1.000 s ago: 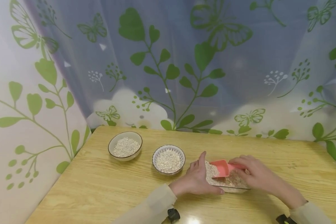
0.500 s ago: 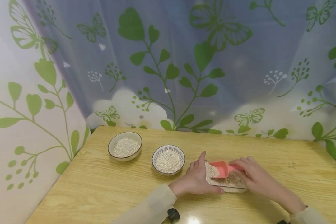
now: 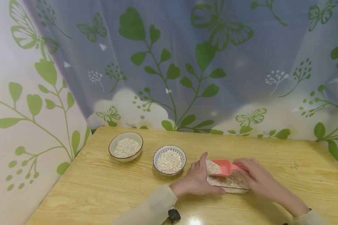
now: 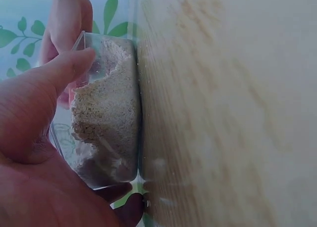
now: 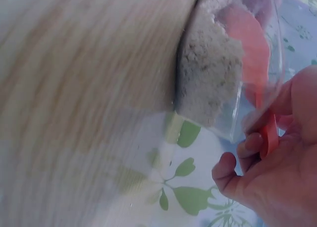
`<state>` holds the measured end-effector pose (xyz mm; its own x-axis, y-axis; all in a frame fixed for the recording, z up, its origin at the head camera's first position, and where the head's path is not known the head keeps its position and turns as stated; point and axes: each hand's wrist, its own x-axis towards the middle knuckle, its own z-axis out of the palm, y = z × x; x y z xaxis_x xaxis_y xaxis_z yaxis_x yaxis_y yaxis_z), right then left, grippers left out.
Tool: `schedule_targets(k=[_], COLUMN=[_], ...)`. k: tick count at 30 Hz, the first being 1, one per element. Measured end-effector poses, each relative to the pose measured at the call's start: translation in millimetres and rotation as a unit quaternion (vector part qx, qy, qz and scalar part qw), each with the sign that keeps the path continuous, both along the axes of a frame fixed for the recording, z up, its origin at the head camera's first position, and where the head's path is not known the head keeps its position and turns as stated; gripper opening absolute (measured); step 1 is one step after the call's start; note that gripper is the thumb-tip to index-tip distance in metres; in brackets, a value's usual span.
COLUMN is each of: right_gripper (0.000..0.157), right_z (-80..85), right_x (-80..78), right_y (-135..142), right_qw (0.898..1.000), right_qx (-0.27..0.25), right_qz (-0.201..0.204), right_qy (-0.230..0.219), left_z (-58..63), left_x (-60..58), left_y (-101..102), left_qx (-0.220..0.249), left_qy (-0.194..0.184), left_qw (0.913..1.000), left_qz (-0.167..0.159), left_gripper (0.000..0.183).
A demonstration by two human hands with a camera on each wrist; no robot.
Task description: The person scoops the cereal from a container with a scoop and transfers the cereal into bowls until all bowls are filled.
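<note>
A clear rectangular container [image 4: 106, 108] of oats stands on the table, its oats uneven in height. Round its left end my left hand [image 3: 198, 179] grips it, the thumb along the near side. My right hand [image 3: 259, 178] holds a pink scoop [image 3: 224, 167] by its handle over the right end. In the head view the scoop's bowl carries oats and lies level with the container's top. The right wrist view shows the scoop [image 5: 250, 43] through the clear wall, with the fingers of the right hand [image 5: 282, 152] curled round the handle.
Left of the container stands a patterned bowl [image 3: 156, 162] of oats. Farther left and back is a plain cream bowl [image 3: 126, 159], also holding oats. The wooden table [image 3: 101, 190] ends at a leaf-and-butterfly curtain [image 3: 163, 78] behind and on the left.
The right hand has raised the scoop slightly, and its bowl now carries oats. The left hand keeps its place on the container.
</note>
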<state>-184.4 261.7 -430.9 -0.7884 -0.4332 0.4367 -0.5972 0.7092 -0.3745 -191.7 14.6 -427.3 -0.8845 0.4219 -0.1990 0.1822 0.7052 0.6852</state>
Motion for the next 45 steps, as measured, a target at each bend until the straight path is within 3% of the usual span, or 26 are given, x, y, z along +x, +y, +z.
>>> schedule_targets(k=[5,9,16,19,27,33,37,45], right_gripper=[0.023,0.024,0.027,0.027,0.027,0.027,0.028,0.028], right_z=[5.7,7.5,8.7,10.9,16.6,19.8,24.1,30.7], right_x=[1.9,3.6,9.7,10.2,10.6,11.3,10.2,9.4], right_y=[15,29,41,40,36,36,35,25], right_qw=[0.995,0.986,0.955,0.948,0.949,0.959,0.965,0.966], right_qx=[-0.042,-0.096,-0.234,-0.262,-0.263,-0.232,-0.213,-0.225], right_qz=[-0.007,-0.002,0.028,0.032,0.028,-0.01,-0.025,-0.002], right_qy=[-0.087,-0.139,-0.181,-0.179,-0.172,-0.16,-0.149,-0.124], left_z=[-0.1,0.1,0.7,1.4,4.0,11.0,22.7,34.8], left_x=[-0.3,-0.1,0.8,0.7,1.4,2.3,2.1,5.5], left_y=[-1,-1,2,3,3,-1,-12,-46], left_qx=[0.005,0.007,-0.005,-0.013,-0.014,-0.002,0.043,0.092], left_qy=[0.0,0.002,0.001,0.0,0.004,0.018,0.013,0.062], left_qw=[1.0,1.0,1.0,0.9999,0.9999,0.9998,0.9989,0.9932], left_qz=[-0.004,-0.003,0.006,0.007,-0.001,-0.006,-0.015,-0.032], left_gripper=[0.137,0.137,0.138,0.137,0.137,0.137,0.13,0.111])
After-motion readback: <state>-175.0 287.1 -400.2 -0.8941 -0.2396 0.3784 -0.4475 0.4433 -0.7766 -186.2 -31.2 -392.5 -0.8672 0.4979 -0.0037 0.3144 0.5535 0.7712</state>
